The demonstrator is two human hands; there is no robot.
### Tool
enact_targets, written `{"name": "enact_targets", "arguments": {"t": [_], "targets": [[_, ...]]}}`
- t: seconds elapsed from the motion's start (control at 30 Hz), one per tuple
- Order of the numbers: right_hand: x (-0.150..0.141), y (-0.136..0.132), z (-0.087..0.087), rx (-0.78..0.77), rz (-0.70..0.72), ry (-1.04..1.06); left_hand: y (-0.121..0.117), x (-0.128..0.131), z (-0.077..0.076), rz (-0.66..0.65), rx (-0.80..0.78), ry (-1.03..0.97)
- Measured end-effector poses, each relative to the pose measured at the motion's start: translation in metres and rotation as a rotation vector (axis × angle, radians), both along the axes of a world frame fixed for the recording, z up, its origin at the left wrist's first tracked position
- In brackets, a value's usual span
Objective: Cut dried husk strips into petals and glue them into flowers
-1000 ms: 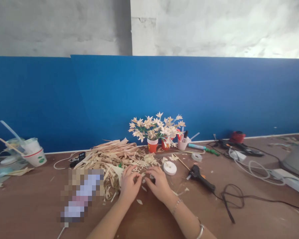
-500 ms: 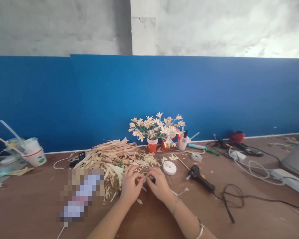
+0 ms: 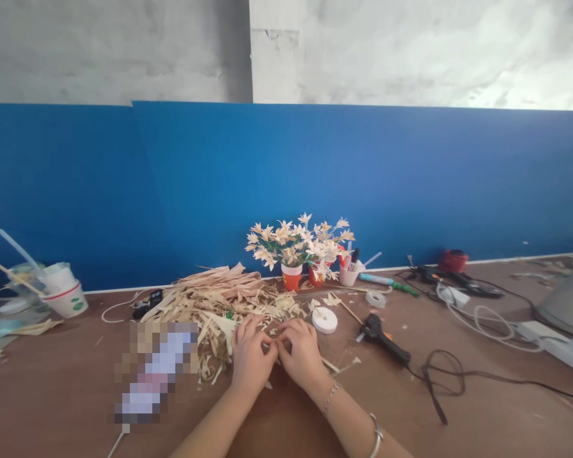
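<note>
My left hand [image 3: 253,353] and my right hand [image 3: 300,351] meet over the table in front of the husk pile. Both are closed in a pinch, thumbs and forefingers almost touching. Whatever lies between the fingertips is too small and hidden to make out. Just beyond and to the left spreads a heap of pale dried husk strips [image 3: 233,286]. To the right of my right hand sits a white round roll [image 3: 325,320]. Behind my hands stand pale husk flowers [image 3: 286,238] on green stems, in a red paper cup [image 3: 291,278].
A black glue gun [image 3: 384,340] with its cord lies at right, near a roll of clear tape [image 3: 375,299]. A white cup [image 3: 69,300] stands far left. A pixelated device [image 3: 157,375] lies at front left. A blue partition [image 3: 363,172] closes the back.
My right hand has shifted slightly left and my left hand slightly right, so the fingertips are closer together. The things on the table stay in place.
</note>
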State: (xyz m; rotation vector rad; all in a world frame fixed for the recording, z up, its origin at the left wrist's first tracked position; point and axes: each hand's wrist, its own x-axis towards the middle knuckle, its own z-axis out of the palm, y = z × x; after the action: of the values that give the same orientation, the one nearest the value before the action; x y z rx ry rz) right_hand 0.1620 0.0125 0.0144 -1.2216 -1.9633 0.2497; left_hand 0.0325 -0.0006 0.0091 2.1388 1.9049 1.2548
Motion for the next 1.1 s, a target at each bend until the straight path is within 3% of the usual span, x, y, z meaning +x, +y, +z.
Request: {"name": "enact_targets", "arguments": {"t": [0.4,0.47,0.57,0.67,0.8,1.1], "targets": [[0.004,0.003,-0.001,-0.017,-0.092,-0.113,0.003,-0.008,0.0,0.109,-0.033,0.073],[0.01,0.006,-0.002,-0.059,-0.098,-0.149,0.005,-0.015,0.002,0.033,-0.046,0.091],[0.016,0.009,-0.005,-0.128,-0.056,-0.241,0.005,-0.023,0.003,-0.226,-0.102,0.161],[0.017,0.01,-0.008,-0.142,-0.03,-0.311,0.004,-0.027,0.002,-0.372,-0.145,0.248],[0.016,0.011,-0.009,-0.134,-0.014,-0.346,0.003,-0.029,0.0,-0.428,-0.163,0.299],[0.015,0.009,-0.01,-0.118,0.002,-0.325,0.004,-0.029,-0.002,-0.423,-0.172,0.25]]}}
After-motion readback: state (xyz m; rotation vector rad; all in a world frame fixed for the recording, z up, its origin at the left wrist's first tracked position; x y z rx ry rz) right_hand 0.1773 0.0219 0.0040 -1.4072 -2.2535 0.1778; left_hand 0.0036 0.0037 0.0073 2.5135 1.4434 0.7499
